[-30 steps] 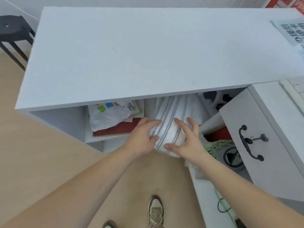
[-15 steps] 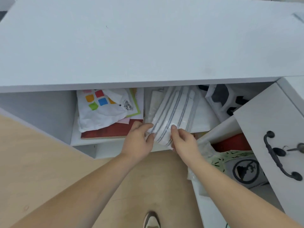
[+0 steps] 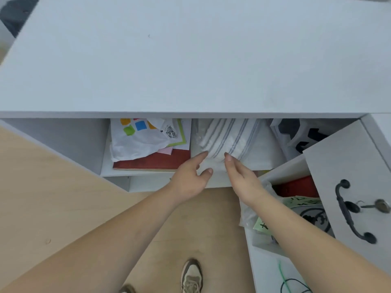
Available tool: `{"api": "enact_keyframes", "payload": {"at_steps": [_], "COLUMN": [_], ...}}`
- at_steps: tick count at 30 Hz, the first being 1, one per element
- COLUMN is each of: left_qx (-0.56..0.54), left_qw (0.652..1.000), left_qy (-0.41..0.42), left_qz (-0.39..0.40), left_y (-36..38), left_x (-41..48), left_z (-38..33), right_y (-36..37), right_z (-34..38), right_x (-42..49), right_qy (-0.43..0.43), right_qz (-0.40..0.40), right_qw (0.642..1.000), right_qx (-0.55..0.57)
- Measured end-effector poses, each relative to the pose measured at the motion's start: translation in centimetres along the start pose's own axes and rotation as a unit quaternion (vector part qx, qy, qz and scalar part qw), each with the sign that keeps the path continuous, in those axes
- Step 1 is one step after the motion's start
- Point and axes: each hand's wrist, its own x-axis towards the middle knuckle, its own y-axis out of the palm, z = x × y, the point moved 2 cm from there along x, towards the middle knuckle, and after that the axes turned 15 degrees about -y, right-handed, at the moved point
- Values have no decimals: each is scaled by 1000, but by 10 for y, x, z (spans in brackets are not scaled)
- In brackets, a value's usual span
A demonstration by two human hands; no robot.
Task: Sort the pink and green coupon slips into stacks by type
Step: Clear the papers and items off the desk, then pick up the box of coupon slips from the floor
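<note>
the white bench [image 3: 190,60] fills the top half of my feed, with pale wood floor [image 3: 42,197] below it on the left. under the bench top runs a white shelf [image 3: 135,173], and to the right a white panel [image 3: 338,161] with a black handle [image 3: 349,214] stands swung out, a key [image 3: 378,206] in its lock. in the middle of the shelf lies a white bundle with grey stripes [image 3: 230,136]. both hands reach to its near edge: the left hand [image 3: 188,182] has its grip released, fingers straight, forefinger tip touching the bundle and thumb spread apart beneath; the right hand [image 3: 241,180] is also released, straight fingers laid together with the tips pressing on the bundle just beside the left forefinger. neither holds anything. left of the bundle a crumpled white sheet [image 3: 137,144] printed with coloured squares lies on a red board [image 3: 154,161]. a pink slip [image 3: 166,150] shows a corner between that sheet and the board, well apart from both hands. a pale green slip [image 3: 261,225] with black print lies in the open compartment on the right, against the right forearm. i cannot tell whether more slips lie hidden. one shoe [image 3: 191,275] is on the floor below.
</note>
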Motion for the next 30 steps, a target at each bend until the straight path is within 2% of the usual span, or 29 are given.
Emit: {"api": "enact_keyframes", "payload": {"at_steps": [4, 10, 14, 19, 22, 26, 30], "left_qx": [-47, -143, -176, -195, -204, -230, -253], "left_qw": [997, 982, 963, 926, 900, 875, 874], "left_qy": [-33, -79, -105, -152, -170, -174, -158], "left_qz": [-51, -90, -176, -284, -346, -389, -385], "left_y": [-36, -125, -206, -323, -397, -494, -572], "left_x": [-82, -231, -312, -403, -440, -464, -453], "left_z": [-13, -11, 32, 112, 158, 190, 185], "right_y": [5, 52, 119, 243, 318, 395, 437], "right_z": [59, 195, 292, 412, 482, 564, 621], "right_x": [-39, -86, -93, -91, -85, -75, -47], "right_qy": [-37, -88, -128, -203, -227, -262, -250], "right_qz": [33, 150, 189, 275, 308, 342, 347], "right_qw": [997, 979, 970, 933, 917, 898, 904], "right_qx": [-65, -103, -87, -110, -113, -87, -29]}}
